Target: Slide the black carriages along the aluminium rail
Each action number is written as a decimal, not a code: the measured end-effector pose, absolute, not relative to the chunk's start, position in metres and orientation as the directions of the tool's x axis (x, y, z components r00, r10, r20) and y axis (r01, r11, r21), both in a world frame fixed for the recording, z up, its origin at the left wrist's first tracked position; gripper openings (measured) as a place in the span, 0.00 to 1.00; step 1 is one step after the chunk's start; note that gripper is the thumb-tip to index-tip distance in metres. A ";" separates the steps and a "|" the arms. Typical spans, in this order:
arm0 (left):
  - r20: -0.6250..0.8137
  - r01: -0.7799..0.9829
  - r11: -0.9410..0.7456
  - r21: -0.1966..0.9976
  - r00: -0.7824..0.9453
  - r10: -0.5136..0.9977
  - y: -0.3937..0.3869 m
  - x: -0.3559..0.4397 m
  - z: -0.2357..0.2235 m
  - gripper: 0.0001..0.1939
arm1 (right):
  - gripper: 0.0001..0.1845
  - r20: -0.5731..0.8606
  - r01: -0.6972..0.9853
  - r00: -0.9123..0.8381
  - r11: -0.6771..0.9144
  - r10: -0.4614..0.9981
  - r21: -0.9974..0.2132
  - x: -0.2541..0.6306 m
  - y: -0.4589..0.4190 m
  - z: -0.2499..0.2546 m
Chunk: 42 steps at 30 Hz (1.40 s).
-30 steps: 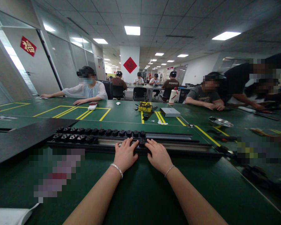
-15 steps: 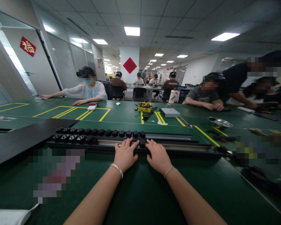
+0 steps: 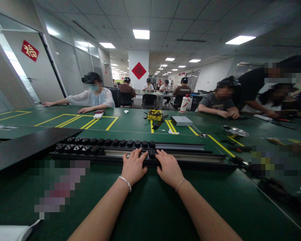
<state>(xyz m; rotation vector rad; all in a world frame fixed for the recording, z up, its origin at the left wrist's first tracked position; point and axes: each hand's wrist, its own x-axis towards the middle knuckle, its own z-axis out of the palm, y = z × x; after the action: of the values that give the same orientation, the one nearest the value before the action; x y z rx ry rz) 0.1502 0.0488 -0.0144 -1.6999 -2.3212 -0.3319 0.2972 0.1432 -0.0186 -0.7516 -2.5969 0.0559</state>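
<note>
A long black rail (image 3: 195,158) with a metallic inner channel lies across the green table before me. A small black socket module (image 3: 152,153) sits in its channel, between my two hands. My left hand (image 3: 134,167) rests over the rail to the left of this module, fingers spread and index fingertip close beside it. On the other side, my right hand (image 3: 170,167) lies over the rail with fingers apart, index fingertip at the module. Both thumbs are by the rail's near edge. Several similar modules (image 3: 77,148) line the rail's left end. Exact fingertip contact is too small to tell.
Behind it runs a second rail (image 3: 185,146) with a row of black modules. A dark panel (image 3: 27,149) lies left. Farther back are a yellow box with cables (image 3: 155,115), a grey box (image 3: 181,120) and a metal bowl (image 3: 235,131). People sit around the table.
</note>
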 end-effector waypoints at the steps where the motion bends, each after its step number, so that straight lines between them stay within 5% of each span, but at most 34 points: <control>1: 0.332 0.955 0.295 0.038 -0.290 0.897 0.049 0.150 -0.015 0.30 | 0.25 0.395 0.500 -0.759 0.852 0.518 -0.157 0.297 0.143 -0.018; 42: 0.266 0.946 0.321 0.054 -0.323 0.908 0.053 0.150 -0.009 0.31 | 0.24 0.399 0.512 -0.760 0.851 0.513 -0.120 0.297 0.143 -0.021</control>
<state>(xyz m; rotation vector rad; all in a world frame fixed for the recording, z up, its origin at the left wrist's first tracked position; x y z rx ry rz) 0.1500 0.0529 -0.0093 -1.7035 -2.3954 -0.2962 0.2973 0.1426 -0.0208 -0.7584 -2.6038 0.0053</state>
